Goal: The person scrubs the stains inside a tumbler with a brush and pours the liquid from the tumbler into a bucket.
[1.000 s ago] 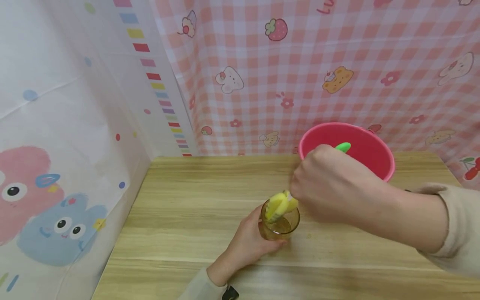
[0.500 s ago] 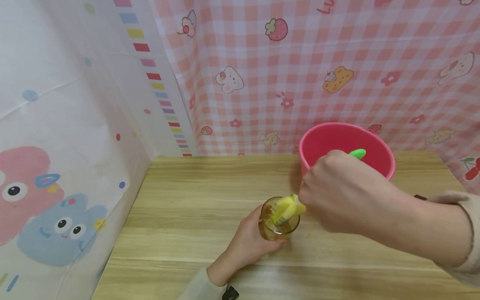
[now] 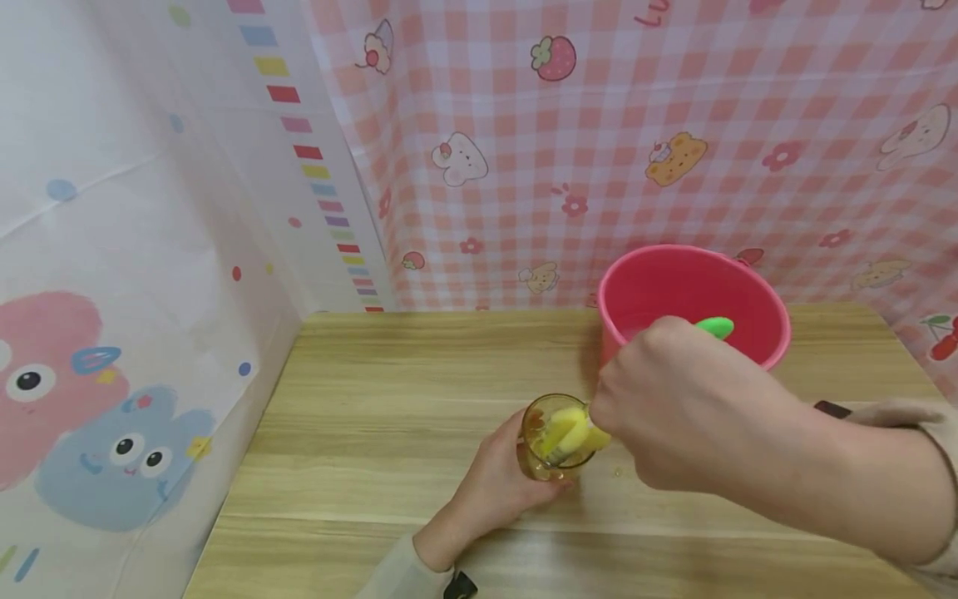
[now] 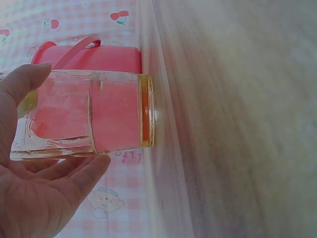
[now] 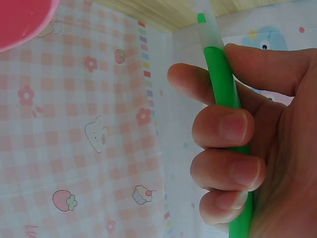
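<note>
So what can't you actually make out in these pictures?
- Head view: the right hand covers most of the green brush handle.
- Head view: the near wall of the pink bucket hides its floor.
- Left wrist view: the left hand covers part of the glass jar, and the table is blurred.
- Right wrist view: the sponge head is out of frame.
</note>
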`<control>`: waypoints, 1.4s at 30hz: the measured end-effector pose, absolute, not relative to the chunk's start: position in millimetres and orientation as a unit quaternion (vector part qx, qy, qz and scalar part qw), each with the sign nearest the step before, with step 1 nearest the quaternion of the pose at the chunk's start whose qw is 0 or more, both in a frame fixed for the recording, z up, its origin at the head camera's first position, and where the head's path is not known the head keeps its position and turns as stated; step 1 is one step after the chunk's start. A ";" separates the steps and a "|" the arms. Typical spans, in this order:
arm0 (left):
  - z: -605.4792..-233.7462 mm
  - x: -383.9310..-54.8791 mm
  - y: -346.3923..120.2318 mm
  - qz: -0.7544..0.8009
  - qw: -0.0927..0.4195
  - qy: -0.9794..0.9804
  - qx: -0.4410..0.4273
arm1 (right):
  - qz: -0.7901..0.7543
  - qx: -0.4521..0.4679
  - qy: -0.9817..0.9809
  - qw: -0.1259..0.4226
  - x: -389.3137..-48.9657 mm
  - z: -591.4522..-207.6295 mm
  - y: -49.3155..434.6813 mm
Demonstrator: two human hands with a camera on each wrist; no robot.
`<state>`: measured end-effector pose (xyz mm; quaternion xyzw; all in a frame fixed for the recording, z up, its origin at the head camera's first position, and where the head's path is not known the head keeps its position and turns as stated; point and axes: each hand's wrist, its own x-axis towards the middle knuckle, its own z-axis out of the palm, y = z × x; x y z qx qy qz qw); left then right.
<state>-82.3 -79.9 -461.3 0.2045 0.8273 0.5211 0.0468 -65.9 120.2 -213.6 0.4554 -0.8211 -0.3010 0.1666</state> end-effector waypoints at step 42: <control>-460.4 -80.9 -79.2 0.510 0.041 0.836 0.199 | -0.393 0.475 -0.759 0.208 -82.0 -205.1 116.8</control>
